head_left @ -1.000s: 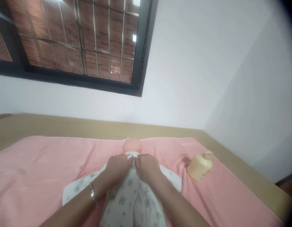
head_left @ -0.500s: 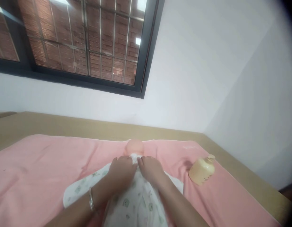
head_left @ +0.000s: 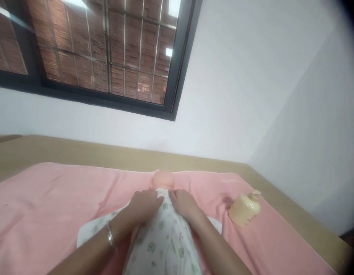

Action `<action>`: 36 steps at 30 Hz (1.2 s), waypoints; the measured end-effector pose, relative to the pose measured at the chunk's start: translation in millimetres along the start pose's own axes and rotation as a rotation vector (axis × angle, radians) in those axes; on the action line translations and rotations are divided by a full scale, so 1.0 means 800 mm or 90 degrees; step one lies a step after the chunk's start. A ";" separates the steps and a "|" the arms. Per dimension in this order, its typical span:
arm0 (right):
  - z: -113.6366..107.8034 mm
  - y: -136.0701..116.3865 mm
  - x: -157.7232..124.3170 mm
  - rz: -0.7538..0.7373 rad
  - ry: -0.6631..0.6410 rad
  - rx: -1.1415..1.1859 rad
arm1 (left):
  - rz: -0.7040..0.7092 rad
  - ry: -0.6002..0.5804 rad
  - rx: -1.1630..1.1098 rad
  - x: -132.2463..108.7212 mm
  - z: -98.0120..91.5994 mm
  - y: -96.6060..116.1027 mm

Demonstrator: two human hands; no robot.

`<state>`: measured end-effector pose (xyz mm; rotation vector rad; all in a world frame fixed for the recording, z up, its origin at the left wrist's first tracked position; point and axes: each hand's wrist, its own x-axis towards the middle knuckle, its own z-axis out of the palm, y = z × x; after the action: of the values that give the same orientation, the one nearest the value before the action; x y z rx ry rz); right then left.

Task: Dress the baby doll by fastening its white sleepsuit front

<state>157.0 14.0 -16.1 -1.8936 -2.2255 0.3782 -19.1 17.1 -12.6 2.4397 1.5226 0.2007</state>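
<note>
A baby doll lies on a pink cloth, its round head [head_left: 163,179] at the far end and its face not visible to me. A white baby garment [head_left: 158,240] with small green prints covers its body, sleeves spread to both sides. My left hand [head_left: 145,204], with a silver bracelet on its wrist, closes on the garment's neckline at the left. At the right of the neckline my right hand [head_left: 184,202] grips the same fabric, fingers curled. The two hands are close together, a strip of fabric between them. Their fingertips are partly hidden.
Right of the doll a pale yellow pump bottle [head_left: 244,209] stands tilted in view on the pink cloth [head_left: 65,198]. Beyond the cloth runs a tan table edge [head_left: 119,152] along a white wall. A dark-framed window [head_left: 108,95] with bars is above.
My left hand has shifted slightly left, and more of the printed fabric shows between my hands. The view has tilted a little; the doll and bottle stay in place.
</note>
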 end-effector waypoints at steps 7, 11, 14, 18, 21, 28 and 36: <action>0.009 -0.017 -0.019 -0.047 0.105 -0.080 | 0.005 0.024 0.065 0.001 0.007 0.010; 0.009 -0.009 -0.007 -0.011 0.076 -0.055 | -0.097 0.002 -0.068 0.001 -0.001 0.008; 0.004 0.005 0.004 -0.006 0.009 0.011 | -0.023 0.041 0.075 -0.001 0.007 0.013; 0.005 -0.006 -0.009 -0.023 0.051 -0.044 | 0.051 0.061 0.177 0.003 0.013 0.012; 0.008 -0.020 -0.020 -0.053 0.113 -0.098 | -0.014 0.037 0.071 0.004 0.006 0.009; 0.001 0.001 -0.001 -0.005 -0.007 0.033 | -0.009 0.074 0.202 -0.003 0.013 0.028; 0.011 -0.020 -0.016 -0.040 0.098 -0.111 | -0.009 0.068 0.151 0.005 0.016 0.015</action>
<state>141.0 -1.8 -19.1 -1.8582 -2.2724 0.0277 -4.0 14.2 -21.8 2.6360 1.6967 0.1593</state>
